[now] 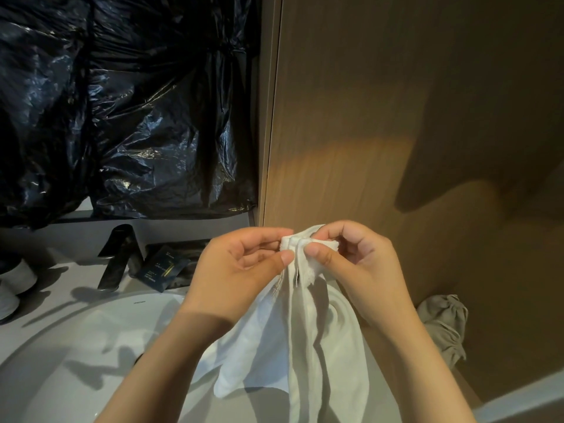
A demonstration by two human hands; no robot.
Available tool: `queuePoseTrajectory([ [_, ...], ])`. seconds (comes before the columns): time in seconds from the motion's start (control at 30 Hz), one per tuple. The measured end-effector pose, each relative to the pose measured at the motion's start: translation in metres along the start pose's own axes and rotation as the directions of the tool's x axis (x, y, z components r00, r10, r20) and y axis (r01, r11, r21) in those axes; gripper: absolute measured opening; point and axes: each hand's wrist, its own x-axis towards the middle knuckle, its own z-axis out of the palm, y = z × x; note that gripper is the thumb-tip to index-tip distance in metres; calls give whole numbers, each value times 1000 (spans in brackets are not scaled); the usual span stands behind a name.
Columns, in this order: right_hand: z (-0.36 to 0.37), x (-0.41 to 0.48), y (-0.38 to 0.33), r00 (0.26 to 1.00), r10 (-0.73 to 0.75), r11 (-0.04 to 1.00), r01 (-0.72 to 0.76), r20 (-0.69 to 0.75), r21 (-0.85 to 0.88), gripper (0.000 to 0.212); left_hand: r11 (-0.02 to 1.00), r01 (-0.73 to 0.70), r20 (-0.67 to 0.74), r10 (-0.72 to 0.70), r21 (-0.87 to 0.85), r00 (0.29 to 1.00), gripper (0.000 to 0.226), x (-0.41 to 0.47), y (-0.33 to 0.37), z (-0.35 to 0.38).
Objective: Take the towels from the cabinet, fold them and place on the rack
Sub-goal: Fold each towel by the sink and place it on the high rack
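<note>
Pinching towel (308, 337) top | left hand (241, 270) | right hand (363, 264)

White towel (308, 340), top edge bunched, hangs in loose vertical folds above the basin.

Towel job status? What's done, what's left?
Done: one white cloth towel is out and held. In hand: the left hand and right hand pinch its bunched top edge, and the rest hangs unfolded over the round white sink. Left: folding and placing it; no rack is in view. A crumpled grey cloth lies by the brown wooden panel, unfolded.
</note>
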Motion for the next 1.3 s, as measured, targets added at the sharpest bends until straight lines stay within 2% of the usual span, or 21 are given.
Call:
queuePoseTrajectory([
  [0.2,4,-1,-1,997,-82,993,81,-2,-85,9,999,-12,-8,13,51,1000,31,-3,0,0],
  [0.4,4,-2,-1,995,-97,993,97,0,-72,10,998,-30,-29,31,57,999,31,-4,1,3],
  [0.67,0,-3,2,996,-71,993,75,46,-89,7,990,-86,-33,90,108,995,30,-1,-2,2],
  [0.77,-11,-2,15,997,-30,984,41,65,-171,3,985,-115,-45,122,129,992,32,4,-2,-3],
  [0.9,-30,-2,35,998,24,926,-4,49,-377,9,975,-159,-75,172,155,982,33,10,2,-13],
  [1.03,-39,-4,47,998,26,869,8,62,-494,21,966,-173,-84,192,192,978,33,14,5,-20],
  [1.2,-45,4,37,991,-84,750,132,104,-648,24,953,-204,-112,233,226,966,33,20,7,-28],
  [1.3,-54,16,17,967,-227,660,242,119,-711,23,945,-215,-140,254,245,957,33,26,10,-37],
])
